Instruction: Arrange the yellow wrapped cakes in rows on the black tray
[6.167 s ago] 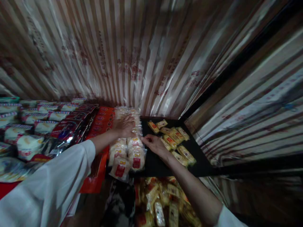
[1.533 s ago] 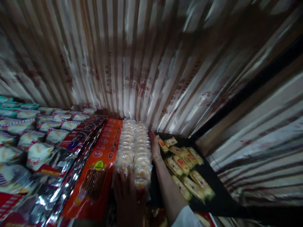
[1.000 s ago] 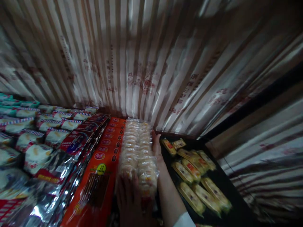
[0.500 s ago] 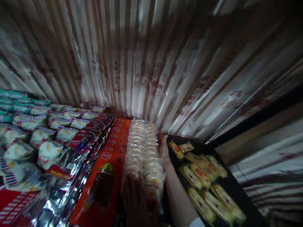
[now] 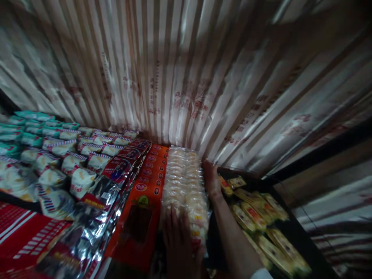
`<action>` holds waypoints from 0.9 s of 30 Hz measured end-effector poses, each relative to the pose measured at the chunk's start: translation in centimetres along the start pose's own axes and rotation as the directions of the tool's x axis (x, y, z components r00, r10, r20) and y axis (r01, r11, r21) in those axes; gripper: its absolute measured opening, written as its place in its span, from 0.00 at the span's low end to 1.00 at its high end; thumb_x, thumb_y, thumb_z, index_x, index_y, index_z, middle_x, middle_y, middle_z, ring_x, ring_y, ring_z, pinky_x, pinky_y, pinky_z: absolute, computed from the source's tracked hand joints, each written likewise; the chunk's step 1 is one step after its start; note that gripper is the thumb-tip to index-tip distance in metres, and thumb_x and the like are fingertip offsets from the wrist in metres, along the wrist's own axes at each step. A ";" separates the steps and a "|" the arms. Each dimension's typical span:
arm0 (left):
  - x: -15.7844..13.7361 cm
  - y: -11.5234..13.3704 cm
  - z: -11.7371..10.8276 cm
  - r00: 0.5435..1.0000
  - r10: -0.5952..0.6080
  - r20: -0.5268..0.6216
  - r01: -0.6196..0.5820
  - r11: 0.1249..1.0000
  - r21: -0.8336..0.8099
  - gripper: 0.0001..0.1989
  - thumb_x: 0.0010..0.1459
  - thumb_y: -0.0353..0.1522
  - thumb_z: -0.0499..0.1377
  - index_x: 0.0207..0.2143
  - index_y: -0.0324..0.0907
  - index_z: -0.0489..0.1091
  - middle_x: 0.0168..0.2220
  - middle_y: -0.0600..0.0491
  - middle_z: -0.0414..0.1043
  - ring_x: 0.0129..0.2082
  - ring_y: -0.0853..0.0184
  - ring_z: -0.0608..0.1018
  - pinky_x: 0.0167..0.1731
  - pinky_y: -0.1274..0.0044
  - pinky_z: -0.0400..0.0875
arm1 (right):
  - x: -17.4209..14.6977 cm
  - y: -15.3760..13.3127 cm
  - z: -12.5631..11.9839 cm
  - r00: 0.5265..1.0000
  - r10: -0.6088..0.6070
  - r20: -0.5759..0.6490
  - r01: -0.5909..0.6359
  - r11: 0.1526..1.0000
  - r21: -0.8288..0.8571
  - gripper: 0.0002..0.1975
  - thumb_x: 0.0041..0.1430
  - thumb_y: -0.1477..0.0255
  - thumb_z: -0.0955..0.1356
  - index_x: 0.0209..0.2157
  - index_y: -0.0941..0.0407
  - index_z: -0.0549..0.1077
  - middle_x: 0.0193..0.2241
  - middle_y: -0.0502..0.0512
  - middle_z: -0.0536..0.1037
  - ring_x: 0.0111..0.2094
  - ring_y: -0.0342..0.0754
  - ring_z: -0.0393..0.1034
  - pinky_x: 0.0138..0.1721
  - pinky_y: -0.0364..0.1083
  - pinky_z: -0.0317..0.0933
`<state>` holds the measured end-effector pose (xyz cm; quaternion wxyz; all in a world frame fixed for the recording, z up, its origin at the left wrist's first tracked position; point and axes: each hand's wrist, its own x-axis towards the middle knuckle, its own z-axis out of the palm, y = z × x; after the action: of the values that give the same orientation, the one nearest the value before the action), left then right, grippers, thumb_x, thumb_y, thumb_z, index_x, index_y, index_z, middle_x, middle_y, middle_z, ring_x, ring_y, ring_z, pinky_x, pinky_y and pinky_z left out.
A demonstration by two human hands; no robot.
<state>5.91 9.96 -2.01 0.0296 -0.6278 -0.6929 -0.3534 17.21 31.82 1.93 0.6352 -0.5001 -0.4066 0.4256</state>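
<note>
A long clear package of round pale rice crackers [image 5: 184,182], stacked in two rows, lies on the dark shelf in the middle of the head view. My left hand [image 5: 177,232] rests on its near end, fingers stretched out over the plastic and thumb at the right. Along the far right side of the package stands my right hand [image 5: 211,180], open, its edge towards the wrapper. Whether its hidden inner side touches the crackers I cannot tell. Orange packets [image 5: 141,217] lie directly left of the package.
Long yellow wrapped snacks [image 5: 261,213] lie to the right on the black surface [image 5: 303,228]. Dark red and silver packets [image 5: 116,170], white bags [image 5: 83,180] and green bags [image 5: 35,116] fill the left. Striped, printed plastic sheeting [image 5: 186,69] hangs behind.
The view has shifted, so everything sits further right in the picture. My right hand stands slightly apart from the package's side; my left hand stays on the near end.
</note>
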 end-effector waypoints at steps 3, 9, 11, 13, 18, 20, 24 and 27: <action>0.0 0.3 0.0 0.999 -0.022 0.032 0.021 1.000 0.014 0.43 0.46 0.42 0.64 0.62 0.43 0.53 0.65 0.41 0.48 0.63 0.46 0.53 0.57 0.55 0.55 | -0.6 -2.0 -1.6 0.996 0.010 -0.090 -0.011 1.000 -0.012 0.36 0.53 0.43 0.55 0.48 0.56 0.70 0.56 0.62 0.67 0.58 0.54 0.60 0.60 0.58 0.50; -0.6 0.6 -0.7 0.996 -0.026 0.091 0.031 0.998 -0.053 0.42 0.47 0.42 0.63 0.63 0.43 0.52 0.66 0.41 0.43 0.63 0.44 0.52 0.56 0.53 0.56 | -3.8 -7.1 -4.4 0.977 -0.133 -0.165 0.119 0.989 -0.093 0.32 0.54 0.44 0.57 0.44 0.56 0.72 0.50 0.61 0.72 0.54 0.55 0.64 0.58 0.59 0.52; -0.9 0.8 -1.5 0.995 -0.004 0.097 0.011 0.997 -0.081 0.41 0.50 0.42 0.62 0.63 0.44 0.51 0.67 0.42 0.42 0.64 0.44 0.52 0.55 0.53 0.57 | -5.7 -8.0 -4.7 0.971 -0.162 -0.175 0.142 0.983 -0.118 0.33 0.54 0.44 0.58 0.44 0.57 0.72 0.50 0.61 0.72 0.54 0.56 0.64 0.58 0.59 0.51; -1.0 0.9 -2.6 0.996 0.028 0.086 -0.019 0.994 -0.108 0.38 0.53 0.41 0.60 0.63 0.45 0.50 0.67 0.43 0.41 0.64 0.45 0.50 0.55 0.54 0.57 | -7.7 -8.6 -4.5 0.971 -0.180 -0.155 0.154 0.974 -0.167 0.34 0.53 0.43 0.58 0.44 0.57 0.72 0.50 0.61 0.72 0.53 0.56 0.65 0.58 0.59 0.52; -1.0 0.5 -4.2 0.999 0.045 -0.002 -0.045 0.988 -0.145 0.31 0.59 0.36 0.53 0.63 0.43 0.50 0.67 0.46 0.42 0.66 0.54 0.49 0.59 0.60 0.56 | -12.5 -8.8 -2.5 0.985 -0.159 -0.070 0.136 0.957 -0.256 0.34 0.54 0.44 0.58 0.46 0.57 0.72 0.51 0.62 0.72 0.52 0.57 0.66 0.57 0.58 0.54; -1.1 0.2 -4.5 0.999 0.043 -0.019 -0.046 0.987 -0.152 0.30 0.60 0.35 0.52 0.63 0.42 0.50 0.66 0.46 0.43 0.66 0.55 0.48 0.59 0.62 0.55 | -13.9 -8.6 -1.5 0.991 -0.130 -0.041 0.118 0.966 -0.231 0.32 0.54 0.46 0.60 0.46 0.58 0.72 0.51 0.62 0.72 0.50 0.57 0.67 0.55 0.58 0.56; -1.3 -0.7 -5.0 0.996 0.080 -0.027 -0.083 0.985 -0.149 0.30 0.60 0.34 0.52 0.63 0.41 0.51 0.66 0.46 0.45 0.66 0.56 0.49 0.59 0.63 0.56 | -15.7 -8.1 0.6 0.997 -0.071 0.042 0.078 0.978 -0.192 0.30 0.54 0.47 0.61 0.46 0.56 0.72 0.51 0.61 0.73 0.50 0.56 0.68 0.53 0.57 0.59; -1.7 -1.5 -5.6 0.998 0.060 -0.017 -0.062 0.990 -0.127 0.29 0.59 0.35 0.52 0.63 0.43 0.52 0.66 0.48 0.47 0.65 0.55 0.50 0.59 0.63 0.56 | -16.7 -7.7 2.7 0.995 -0.062 0.082 0.075 0.982 -0.170 0.29 0.53 0.47 0.62 0.45 0.55 0.74 0.50 0.60 0.74 0.50 0.56 0.68 0.52 0.55 0.60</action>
<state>2.66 5.66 0.64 0.0048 -0.6469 -0.6493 -0.4000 10.59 15.70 8.41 0.5876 -0.5224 -0.4832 0.3852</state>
